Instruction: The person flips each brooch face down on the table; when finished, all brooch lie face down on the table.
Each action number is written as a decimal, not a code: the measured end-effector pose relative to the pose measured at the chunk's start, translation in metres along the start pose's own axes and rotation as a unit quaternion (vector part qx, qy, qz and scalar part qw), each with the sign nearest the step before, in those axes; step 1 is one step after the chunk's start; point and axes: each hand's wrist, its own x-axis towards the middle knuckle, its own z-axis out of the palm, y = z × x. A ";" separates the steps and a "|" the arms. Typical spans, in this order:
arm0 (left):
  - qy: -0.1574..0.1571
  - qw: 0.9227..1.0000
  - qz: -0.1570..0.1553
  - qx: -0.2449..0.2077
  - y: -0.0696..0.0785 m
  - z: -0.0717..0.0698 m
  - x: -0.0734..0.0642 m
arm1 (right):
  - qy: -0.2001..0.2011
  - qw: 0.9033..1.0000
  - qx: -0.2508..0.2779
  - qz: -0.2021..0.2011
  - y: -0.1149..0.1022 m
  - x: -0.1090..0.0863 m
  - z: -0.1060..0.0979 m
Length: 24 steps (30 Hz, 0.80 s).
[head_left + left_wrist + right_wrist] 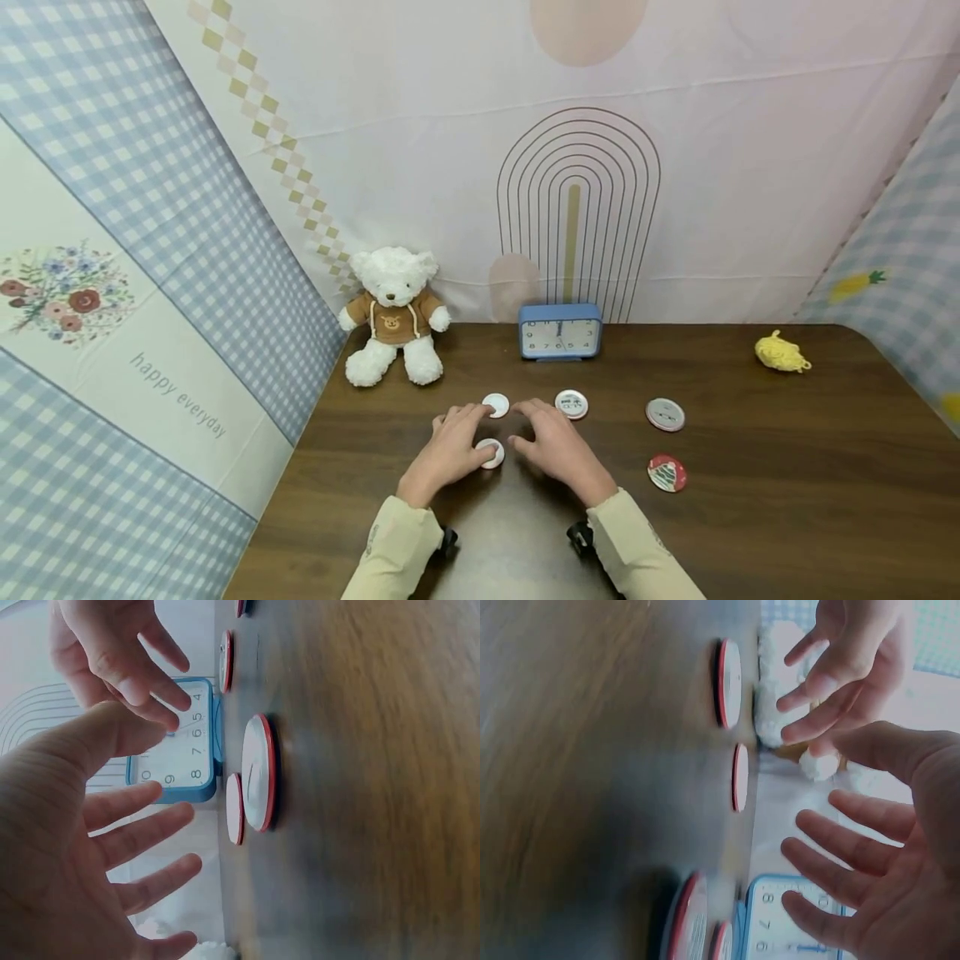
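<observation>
My left hand (452, 450) hovers over the table with its fingers spread and nothing in them, as the left wrist view also shows. Close by its thumb and fingertips lie two white round badges, one nearer (491, 456) and one farther back (496, 403). Opposite it, my right hand (561, 450) hangs with fingers apart and loosely bent, holding nothing. Just beyond its fingers is a round badge with dark print (572, 404). In the left wrist view, the nearest badge (257, 772) has a red rim and lies flat on the table below the fingers.
To the right lie a badge with its pin side up (665, 414) and a red badge with a Christmas tree (667, 473). A blue clock (560, 332), a white teddy bear (394, 321) and a yellow bundle (781, 352) stand along the back of the brown table (795, 492).
</observation>
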 end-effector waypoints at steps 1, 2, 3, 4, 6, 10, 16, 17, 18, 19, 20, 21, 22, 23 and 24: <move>0.007 1.000 0.004 -0.004 0.001 0.000 0.000 | 0.003 1.000 0.005 0.003 0.001 -0.001 -0.002; 0.013 1.000 0.008 -0.007 0.001 0.001 0.000 | 0.006 1.000 0.009 0.006 0.003 -0.002 -0.004; 0.019 1.000 0.012 -0.010 0.002 0.001 0.001 | 0.009 1.000 0.012 0.008 0.004 -0.003 -0.006; 0.025 1.000 0.015 -0.013 0.002 0.002 0.001 | 0.012 1.000 0.014 0.008 0.006 -0.004 -0.008; 0.033 0.999 0.021 -0.020 0.004 0.002 0.002 | 0.018 1.000 0.016 0.009 0.009 -0.006 -0.010; 0.025 0.999 0.023 -0.033 0.008 0.005 0.006 | 0.019 1.000 0.010 0.017 0.018 -0.012 -0.016; -0.003 0.999 0.021 -0.029 0.016 0.009 0.011 | -0.001 0.999 0.008 0.045 0.026 -0.019 -0.024; -0.007 0.999 0.021 -0.027 0.018 0.010 0.012 | -0.005 0.999 0.010 0.049 0.027 -0.020 -0.025; -0.009 0.999 0.021 -0.029 0.020 0.011 0.013 | -0.007 0.999 0.011 0.052 0.028 -0.021 -0.027; -0.010 0.999 0.021 -0.029 0.022 0.012 0.014 | -0.011 0.998 0.013 0.054 0.030 -0.022 -0.028; -0.012 0.999 0.020 -0.030 0.023 0.014 0.015 | -0.014 0.998 0.017 0.058 0.031 -0.023 -0.030; -0.014 0.999 0.019 -0.030 0.025 0.015 0.016 | -0.017 0.998 0.018 0.061 0.033 -0.024 -0.031; -0.015 0.999 0.018 -0.032 0.028 0.016 0.017 | -0.019 0.998 0.018 0.065 0.034 -0.025 -0.032; -0.016 0.999 0.018 -0.033 0.029 0.018 0.018 | -0.021 0.997 0.016 0.067 0.036 -0.027 -0.034; -0.017 0.999 0.018 -0.034 0.031 0.019 0.018 | -0.023 0.997 0.013 0.071 0.038 -0.028 -0.035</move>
